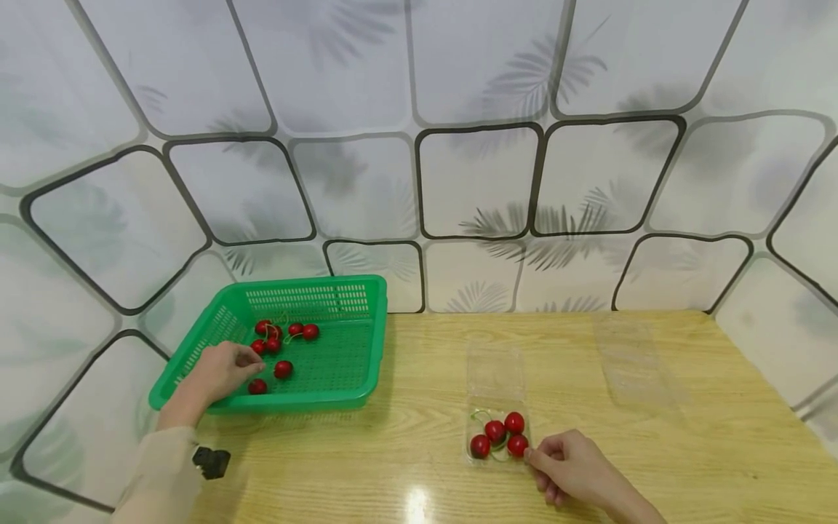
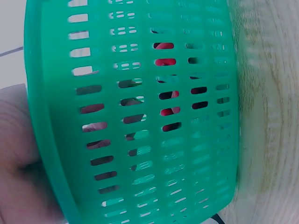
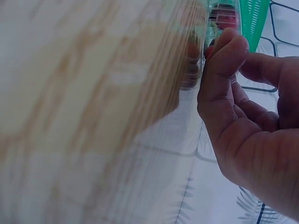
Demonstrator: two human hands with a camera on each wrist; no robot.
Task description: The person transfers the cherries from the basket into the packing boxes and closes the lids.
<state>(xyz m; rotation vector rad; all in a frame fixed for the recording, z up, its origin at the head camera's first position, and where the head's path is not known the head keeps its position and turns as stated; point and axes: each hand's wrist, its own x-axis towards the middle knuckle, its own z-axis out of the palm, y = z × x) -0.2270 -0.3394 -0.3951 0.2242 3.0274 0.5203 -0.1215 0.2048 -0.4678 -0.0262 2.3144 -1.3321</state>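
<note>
Pinching the near right edge of a small, clear plastic box (image 1: 496, 461) between thumb and curled fingers, my right hand (image 1: 572, 469) sits low over the pale yellow wood-grain table (image 1: 419, 429). Inside that box lie four glossy, round red cherries (image 1: 495, 431) with thin green stems among them, and its transparent lid (image 1: 495, 371) is folded open, flat on the wood behind them. My left hand (image 1: 222, 371) bends over the left side of a rectangular green plastic basket (image 1: 380, 342) with slotted walls, the fingers drawn together and pointing in; I cannot tell whether the tips hold a stem or nothing. Just beside them are two loose red cherries (image 1: 283, 370), one nearer the basket's front wall, while a cluster of stemmed red cherries (image 1: 273, 344) lies a little farther back in it. From my left wrist, red patches show through the slots. A small black device (image 1: 212, 462) hangs beside my cream sleeve (image 1: 157, 477). Farther right, another thin, clear plastic piece (image 1: 635, 360) lies on the wood, and behind everything rises a white wall covering (image 1: 478, 182) printed with rounded dark outlines and grey leaves.
</note>
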